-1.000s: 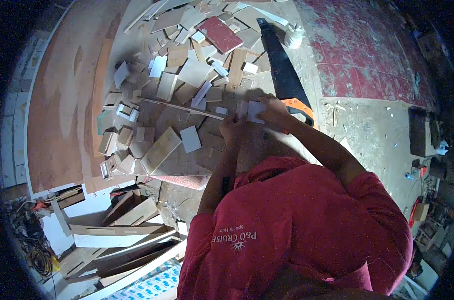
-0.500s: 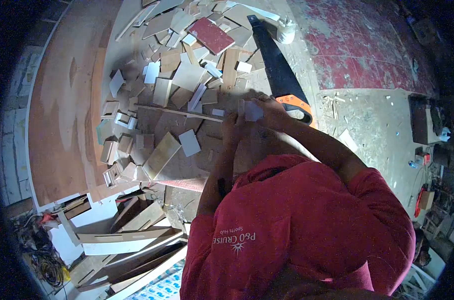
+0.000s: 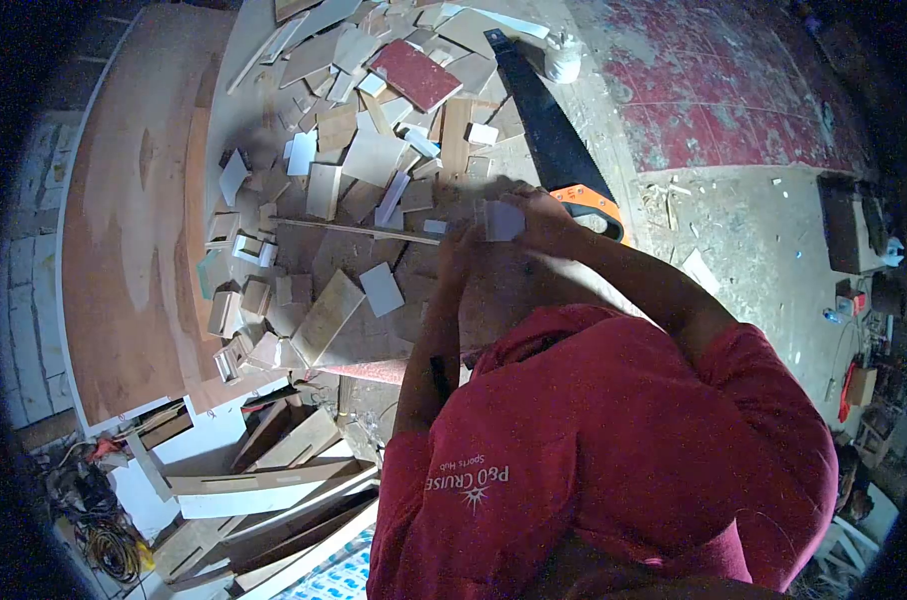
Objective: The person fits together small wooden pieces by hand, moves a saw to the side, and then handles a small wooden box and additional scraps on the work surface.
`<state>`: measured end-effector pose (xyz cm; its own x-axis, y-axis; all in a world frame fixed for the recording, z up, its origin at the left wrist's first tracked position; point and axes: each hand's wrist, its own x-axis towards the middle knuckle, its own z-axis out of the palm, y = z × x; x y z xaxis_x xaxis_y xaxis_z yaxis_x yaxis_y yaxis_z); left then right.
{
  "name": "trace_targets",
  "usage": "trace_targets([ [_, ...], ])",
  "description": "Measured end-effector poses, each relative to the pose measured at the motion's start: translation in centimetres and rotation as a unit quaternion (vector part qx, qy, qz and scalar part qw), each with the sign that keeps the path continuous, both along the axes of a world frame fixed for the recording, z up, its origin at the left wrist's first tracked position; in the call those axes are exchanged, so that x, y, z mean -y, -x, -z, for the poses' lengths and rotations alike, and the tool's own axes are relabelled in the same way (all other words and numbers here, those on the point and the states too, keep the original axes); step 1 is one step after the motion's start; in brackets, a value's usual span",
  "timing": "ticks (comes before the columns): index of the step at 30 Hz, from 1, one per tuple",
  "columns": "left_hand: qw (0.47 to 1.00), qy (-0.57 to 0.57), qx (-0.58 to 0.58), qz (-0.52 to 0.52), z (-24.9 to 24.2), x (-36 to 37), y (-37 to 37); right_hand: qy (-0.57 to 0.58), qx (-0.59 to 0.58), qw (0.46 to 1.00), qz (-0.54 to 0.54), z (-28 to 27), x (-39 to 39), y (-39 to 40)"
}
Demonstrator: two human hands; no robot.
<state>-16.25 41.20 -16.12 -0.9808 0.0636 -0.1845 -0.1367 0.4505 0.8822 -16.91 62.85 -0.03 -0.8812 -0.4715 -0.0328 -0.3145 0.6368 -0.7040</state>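
A small pale wood piece (image 3: 505, 220) is held upright between the two hands, just above the bench (image 3: 494, 300). The right hand (image 3: 546, 222) is closed on its right side, with the fingers wrapped over the top edge; the left hand (image 3: 461, 250) is pressed against its left side, so that the piece is clamped from both sides. The two hands are close together, parted only by the piece.

Just beyond the right hand a handsaw (image 3: 554, 140) is laid on the bench, its orange handle almost touching the knuckles and its dark blade running away from them. A thin wooden strip (image 3: 359, 229) is seen to the left of the left hand, pointing toward it. A pale square offcut (image 3: 382, 289) is lying near the left wrist. Farther off, beyond both hands, a heap of scrap pieces (image 3: 374, 130) is spread out, with a red board (image 3: 415, 74) on top of it. A large plywood sheet (image 3: 124, 230) is set well to the left.
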Motion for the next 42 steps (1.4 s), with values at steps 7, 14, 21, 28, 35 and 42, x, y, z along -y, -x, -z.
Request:
trace_targets([
  [7, 0.998, -0.028, 0.042, -0.038, -1.6, -0.6, 0.3, 0.084, -0.038, 0.995, -0.038, 0.7, -1.0, 0.2],
  [14, 0.976, -0.184, 0.090, -0.075, 1.7, 0.5, 0.8, 0.091, -0.035, 0.995, -0.036, 0.7, -0.8, 0.1],
  [21, 0.993, -0.014, -0.020, 0.112, -7.7, -1.9, -1.0, 0.044, -0.036, 0.998, 0.021, 1.2, -0.4, -0.1],
  [28, 0.991, 0.095, 0.022, 0.092, -4.7, 0.3, 0.6, 0.071, 0.032, 0.993, 0.094, 0.9, 0.3, 0.1],
  [35, 0.868, -0.482, 0.039, -0.113, -13.8, -1.6, 0.2, 0.074, -0.254, 0.960, 0.088, -4.7, 1.3, 2.0],
  [42, 0.847, -0.527, 0.029, -0.063, -18.5, -2.8, 0.4, 0.223, -0.293, 0.925, 0.097, -8.6, 1.5, 2.5],
])
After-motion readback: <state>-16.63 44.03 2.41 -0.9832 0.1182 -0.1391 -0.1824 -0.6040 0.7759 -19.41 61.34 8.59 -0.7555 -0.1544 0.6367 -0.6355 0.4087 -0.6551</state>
